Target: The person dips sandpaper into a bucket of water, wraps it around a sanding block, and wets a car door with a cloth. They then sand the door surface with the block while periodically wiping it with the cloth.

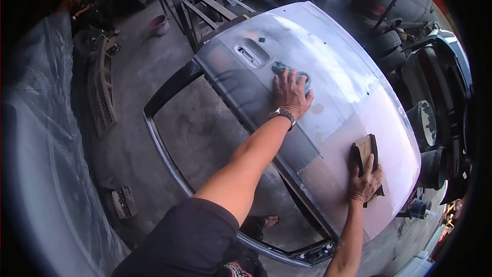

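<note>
A car door [338,118] lies across a stand, its skin patched in grey, white and pale pink. My left hand [293,92], with a watch on the wrist, presses a crumpled blue-green cloth [281,66] against the grey part, near the door-handle recess [252,53]. Farther right, my right hand [366,180] grips a flat brown sanding block [365,151] resting on the pinkish area. Part of the block is hidden under the fingers. The door's window frame [166,156] extends toward me and the left.
A metal stand [210,7] is under the door's far end. Plastic sheeting [46,138] hangs at left. Buckets [424,123] and tyres [387,46] stand at right. A reddish bucket [159,25] and a grille [104,90] are on the floor; another person [82,10] is far left.
</note>
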`<state>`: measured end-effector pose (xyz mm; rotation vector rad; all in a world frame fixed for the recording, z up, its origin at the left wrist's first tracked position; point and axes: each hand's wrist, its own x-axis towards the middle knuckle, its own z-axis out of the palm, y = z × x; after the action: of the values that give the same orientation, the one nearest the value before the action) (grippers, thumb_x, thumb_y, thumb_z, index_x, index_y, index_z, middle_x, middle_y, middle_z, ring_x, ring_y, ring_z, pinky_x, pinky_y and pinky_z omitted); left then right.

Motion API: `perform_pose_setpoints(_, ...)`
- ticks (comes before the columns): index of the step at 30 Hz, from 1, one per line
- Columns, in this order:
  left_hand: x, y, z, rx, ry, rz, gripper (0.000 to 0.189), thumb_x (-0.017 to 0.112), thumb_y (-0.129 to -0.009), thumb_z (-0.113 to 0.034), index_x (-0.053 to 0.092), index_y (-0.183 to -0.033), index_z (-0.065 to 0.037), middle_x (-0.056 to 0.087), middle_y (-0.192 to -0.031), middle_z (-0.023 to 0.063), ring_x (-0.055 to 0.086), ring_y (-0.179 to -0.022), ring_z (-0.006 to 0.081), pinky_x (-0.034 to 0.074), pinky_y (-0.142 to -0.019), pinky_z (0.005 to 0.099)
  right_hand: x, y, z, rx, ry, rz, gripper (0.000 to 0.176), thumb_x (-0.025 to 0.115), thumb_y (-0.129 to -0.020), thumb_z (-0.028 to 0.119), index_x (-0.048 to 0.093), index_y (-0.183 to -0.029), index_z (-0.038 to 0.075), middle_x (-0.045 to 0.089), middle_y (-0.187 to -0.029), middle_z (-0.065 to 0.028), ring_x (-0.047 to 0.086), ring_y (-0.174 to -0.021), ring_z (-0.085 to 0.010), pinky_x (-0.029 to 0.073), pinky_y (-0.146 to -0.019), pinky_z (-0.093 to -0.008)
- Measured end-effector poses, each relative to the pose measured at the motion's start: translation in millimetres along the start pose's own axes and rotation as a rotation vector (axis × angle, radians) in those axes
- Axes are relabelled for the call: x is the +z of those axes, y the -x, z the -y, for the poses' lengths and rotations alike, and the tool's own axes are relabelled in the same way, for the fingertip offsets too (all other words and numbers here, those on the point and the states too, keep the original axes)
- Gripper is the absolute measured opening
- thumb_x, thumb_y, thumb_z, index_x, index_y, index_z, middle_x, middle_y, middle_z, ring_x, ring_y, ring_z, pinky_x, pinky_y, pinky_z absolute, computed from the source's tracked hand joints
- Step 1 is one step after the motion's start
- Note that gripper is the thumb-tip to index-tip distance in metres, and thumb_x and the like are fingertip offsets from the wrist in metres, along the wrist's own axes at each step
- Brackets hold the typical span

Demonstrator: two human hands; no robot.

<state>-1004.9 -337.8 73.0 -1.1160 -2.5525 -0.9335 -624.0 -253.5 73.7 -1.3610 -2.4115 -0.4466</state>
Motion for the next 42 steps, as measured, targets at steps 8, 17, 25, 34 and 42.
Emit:
perform_pose_setpoints(8,2.5,0.9,1.2,-0.033,0.006,0.020,0.053,0.070,-0.092,-0.039,0.061,-0.138,-0.013,0.048,-0.155,0.0155,0.032,-0.155,0.0412,0.019,-0.126,0.0677,-4.4,-2.5,3.3,0.021,0.036,0.073,0.066,0.066,-0.100,0.050,0.052,-0.160,0.026,0.055,-0.148,-0.0273,0.053,-0.139,-0.0439,0.040,-0.117,-0.0544)
perform_pose_setpoints(17,0.3,0.1,-1.5,-0.047,0.012,0.058,0.053,0.070,-0.094,-0.040,0.061,-0.138,-0.013,0.045,-0.157,0.0158,0.028,-0.157,0.0395,0.019,-0.127,0.0664,-3.5,-3.0,0.7,0.010,0.070,0.062,0.064,0.063,-0.102,0.052,0.053,-0.160,0.024,0.056,-0.149,-0.0254,0.052,-0.140,-0.0435,0.039,-0.117,-0.0548)
perform_pose_setpoints(25,-0.2,-0.8,-2.3,-0.041,0.015,0.036,0.052,0.070,-0.093,-0.040,0.062,-0.137,-0.013,0.047,-0.155,0.0166,0.030,-0.156,0.0406,0.021,-0.127,0.0661,-1.5,-2.9,-1.1,0.008,0.063,0.054,0.065,0.063,-0.102,0.052,0.053,-0.160,0.025,0.055,-0.150,-0.0259,0.052,-0.140,-0.0439,0.039,-0.117,-0.0553)
perform_pose_setpoints(34,4.3,-1.3,3.4,0.141,-0.087,-0.161,0.044,0.076,-0.087,-0.035,0.070,-0.124,-0.012,0.061,-0.139,0.0145,0.051,-0.137,0.0374,0.038,-0.114,0.0584,-19.7,-6.6,6.1,-0.007,-0.073,0.008,0.075,0.083,-0.082,0.038,0.060,-0.152,0.022,0.061,-0.139,-0.0251,0.058,-0.129,-0.0462,0.044,-0.110,-0.0549)
perform_pose_setpoints(42,5.5,-1.1,3.1,0.074,-0.087,-0.069,0.046,0.072,-0.090,-0.038,0.069,-0.130,-0.014,0.056,-0.148,0.0131,0.042,-0.147,0.0384,0.031,-0.121,0.0620,-17.3,-8.1,5.9,-0.001,-0.078,0.029,0.079,0.085,-0.081,0.044,0.060,-0.152,0.020,0.058,-0.139,-0.0264,0.055,-0.130,-0.0448,0.041,-0.112,-0.0572)
